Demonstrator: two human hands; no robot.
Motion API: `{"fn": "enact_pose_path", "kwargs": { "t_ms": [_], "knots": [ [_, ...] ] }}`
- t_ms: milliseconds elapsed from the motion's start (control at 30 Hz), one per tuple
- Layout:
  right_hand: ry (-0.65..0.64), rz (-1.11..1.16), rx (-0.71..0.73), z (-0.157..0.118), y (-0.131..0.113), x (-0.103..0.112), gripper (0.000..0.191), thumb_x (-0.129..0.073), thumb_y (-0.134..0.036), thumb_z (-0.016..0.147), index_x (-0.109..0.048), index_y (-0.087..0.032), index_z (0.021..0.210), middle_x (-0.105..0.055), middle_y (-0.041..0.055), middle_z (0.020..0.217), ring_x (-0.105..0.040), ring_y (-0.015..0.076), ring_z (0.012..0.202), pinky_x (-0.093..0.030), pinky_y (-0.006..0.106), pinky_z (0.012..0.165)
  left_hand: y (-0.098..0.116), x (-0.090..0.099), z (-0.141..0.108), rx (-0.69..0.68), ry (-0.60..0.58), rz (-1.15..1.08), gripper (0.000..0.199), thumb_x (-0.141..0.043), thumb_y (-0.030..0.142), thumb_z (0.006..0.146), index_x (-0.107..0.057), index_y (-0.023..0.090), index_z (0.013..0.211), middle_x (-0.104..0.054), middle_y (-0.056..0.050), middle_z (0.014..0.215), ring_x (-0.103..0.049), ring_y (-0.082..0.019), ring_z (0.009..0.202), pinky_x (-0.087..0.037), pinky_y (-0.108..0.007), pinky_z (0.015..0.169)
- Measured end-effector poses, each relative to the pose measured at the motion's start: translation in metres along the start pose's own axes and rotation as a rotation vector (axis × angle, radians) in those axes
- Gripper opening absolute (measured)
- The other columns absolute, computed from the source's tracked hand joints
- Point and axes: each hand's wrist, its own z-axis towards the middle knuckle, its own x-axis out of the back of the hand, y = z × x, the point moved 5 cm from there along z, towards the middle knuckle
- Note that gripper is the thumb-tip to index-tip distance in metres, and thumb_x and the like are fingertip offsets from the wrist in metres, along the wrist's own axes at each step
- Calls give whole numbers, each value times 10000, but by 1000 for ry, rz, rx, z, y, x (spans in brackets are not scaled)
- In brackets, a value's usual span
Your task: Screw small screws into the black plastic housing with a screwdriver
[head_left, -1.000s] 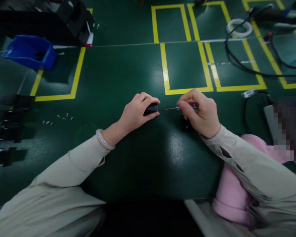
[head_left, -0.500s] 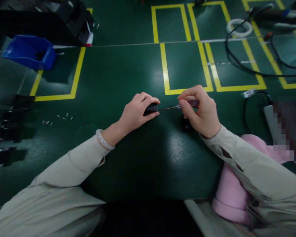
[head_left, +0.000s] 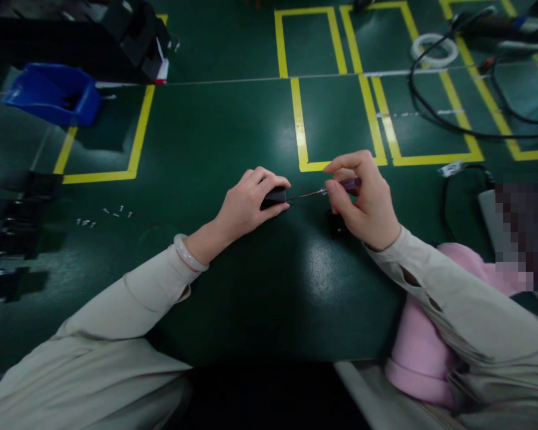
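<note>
My left hand (head_left: 252,202) is closed around a small black block-shaped part (head_left: 274,197), thumb along its near side and fingers over the far side. In my right hand (head_left: 363,200) is a screwdriver (head_left: 350,184) with a purplish clear handle, pinched between thumb and fingers. Its thin shaft points left, and the tip meets the right end of the black part; the exact contact is too small to make out. Another small black piece (head_left: 337,226) lies on the green table (head_left: 233,286), partly under my right hand.
Several small screws (head_left: 116,212) lie loose at the left. Black parts (head_left: 18,227) line the left edge. A blue bin (head_left: 56,95) stands at the back left. Black cables (head_left: 448,125) and a white ring (head_left: 434,51) are at the back right. Pink cloth (head_left: 419,352) is near my right arm.
The fingers of my right hand have shifted slightly on the screwdriver, and its handle is tilted up a little more. My left hand and the black part stay in place.
</note>
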Motion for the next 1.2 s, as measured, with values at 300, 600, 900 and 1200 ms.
{"fn": "enact_pose_path", "kwargs": {
  "t_ms": [300, 600, 900, 1200],
  "knots": [
    [-19, -5, -38, 1, 0, 0, 102, -546, -319, 972, -540, -222, 938, -520, -67, 656, -494, 54, 496, -396, 247, 522, 0, -1, 0, -10, 0, 13, 328, -643, 352, 931, -586, 213, 1222, -603, -76, 1170, -559, -245, 1079, -485, -400, 932],
    [-21, 1, -50, 0, 5, -1, 136, -516, -338, 980, -547, -222, 1042, -557, -30, 760, -540, 83, 586, -452, 268, 558, 0, 0, 0, 3, -8, 1, 313, -633, 341, 934, -582, 220, 1218, -601, -74, 1167, -555, -249, 1085, -482, -415, 941],
    [-27, -1, -18, 1, -1, 0, 117, -513, -311, 975, -536, -219, 1044, -528, -49, 707, -524, 82, 549, -449, 269, 548, 0, -1, 0, -4, -4, 12, 320, -636, 344, 933, -583, 214, 1220, -604, -78, 1173, -561, -248, 1082, -487, -410, 937],
    [-35, 20, -53, 1, 1, 0, 155, -495, -371, 994, -549, -228, 968, -556, -43, 691, -527, 81, 531, -446, 275, 555, 0, 0, 0, 4, -14, 2, 318, -634, 344, 932, -582, 219, 1220, -605, -77, 1176, -559, -250, 1082, -487, -415, 936]
  ]
}}
